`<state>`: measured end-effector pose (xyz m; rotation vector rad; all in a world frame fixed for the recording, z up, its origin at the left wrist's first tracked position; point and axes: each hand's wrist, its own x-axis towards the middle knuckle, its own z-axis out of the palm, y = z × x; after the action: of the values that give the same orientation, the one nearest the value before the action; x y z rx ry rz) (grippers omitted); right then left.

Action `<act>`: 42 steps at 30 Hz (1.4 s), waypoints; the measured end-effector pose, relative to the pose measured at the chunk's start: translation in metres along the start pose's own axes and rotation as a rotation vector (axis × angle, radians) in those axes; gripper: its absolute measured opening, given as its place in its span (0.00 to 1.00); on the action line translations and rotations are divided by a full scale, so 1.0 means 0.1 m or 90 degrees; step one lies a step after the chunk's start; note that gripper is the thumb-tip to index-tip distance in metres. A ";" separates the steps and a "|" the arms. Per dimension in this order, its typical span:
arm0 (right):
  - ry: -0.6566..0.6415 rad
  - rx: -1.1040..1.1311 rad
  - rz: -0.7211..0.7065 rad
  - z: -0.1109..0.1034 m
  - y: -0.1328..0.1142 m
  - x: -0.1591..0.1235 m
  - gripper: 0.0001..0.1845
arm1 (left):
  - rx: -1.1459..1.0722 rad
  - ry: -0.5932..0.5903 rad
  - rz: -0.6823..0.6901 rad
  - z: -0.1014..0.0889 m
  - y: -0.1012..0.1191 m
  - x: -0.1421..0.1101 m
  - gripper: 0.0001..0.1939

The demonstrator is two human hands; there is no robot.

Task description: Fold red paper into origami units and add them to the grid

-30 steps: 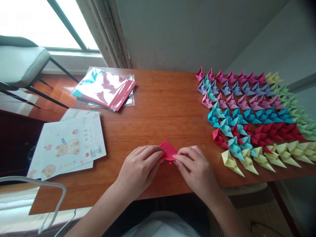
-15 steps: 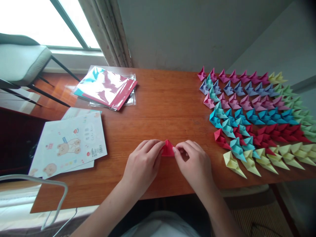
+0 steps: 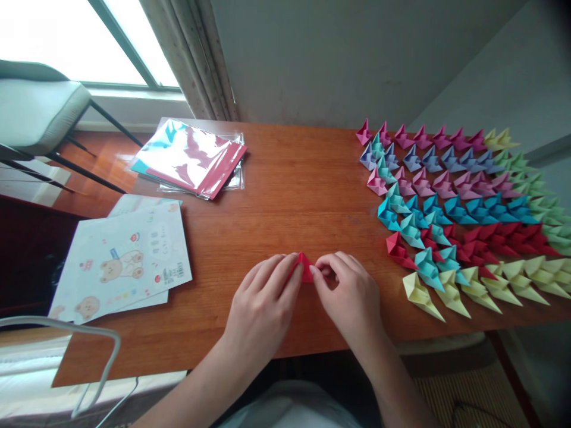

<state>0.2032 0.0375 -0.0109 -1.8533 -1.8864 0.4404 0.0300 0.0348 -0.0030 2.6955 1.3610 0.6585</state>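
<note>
A small piece of folded red paper (image 3: 307,272) lies on the wooden table (image 3: 285,214) close to its front edge, its peak pointing away from me. My left hand (image 3: 267,292) covers the paper's left part, fingers bent and pressed on it. On the other side, my right hand (image 3: 348,288) pinches the right corner between thumb and forefinger, the other fingers curled. Part of the paper is hidden under the left fingers. Further right stand rows of finished paper boats, among them a red paper boat (image 3: 400,250) and a pale yellow one (image 3: 422,295).
Plastic-wrapped coloured paper (image 3: 190,157) lies at the back left. Nearer, white sheets with bear drawings (image 3: 129,261) overlap. A bent white tube (image 3: 113,351) rises at the front left corner. Beyond the table's left side stands a chair (image 3: 42,113).
My left fingers have moved a little right and now cover more of the red paper. My right hand keeps its pinch at the right corner, almost unmoved.
</note>
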 end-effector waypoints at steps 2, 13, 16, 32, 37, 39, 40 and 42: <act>-0.002 -0.005 0.006 0.00 0.00 0.00 0.08 | 0.010 -0.024 0.035 -0.03 0.08 -0.04 0.19; -0.037 0.027 -0.044 -0.03 0.02 0.10 0.03 | 0.063 -0.102 0.045 0.06 0.18 -0.15 0.25; -0.068 0.071 -0.082 -0.04 0.01 0.18 0.09 | 0.068 -0.095 0.041 0.08 0.19 -0.18 0.26; -0.104 0.082 -0.052 -0.01 0.00 0.36 0.05 | 0.024 -0.086 0.038 0.03 0.22 -0.22 0.27; -0.108 0.074 -0.054 -0.01 0.01 0.35 0.04 | -0.019 -0.058 0.098 0.01 0.34 -0.34 0.22; -0.105 0.074 -0.051 -0.01 0.01 0.35 0.04 | -0.003 -0.085 0.077 0.01 0.38 -0.36 0.24; -0.104 0.076 -0.050 -0.01 0.01 0.35 0.05 | 0.008 -0.097 0.060 0.02 0.40 -0.36 0.25; -0.102 0.081 -0.049 -0.01 0.00 0.35 0.05 | 0.024 -0.111 0.028 0.04 0.41 -0.35 0.28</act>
<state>0.2042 0.0723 -0.0072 -1.7011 -1.9755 0.6851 0.0440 -0.0171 -0.0090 2.7441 1.2869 0.3924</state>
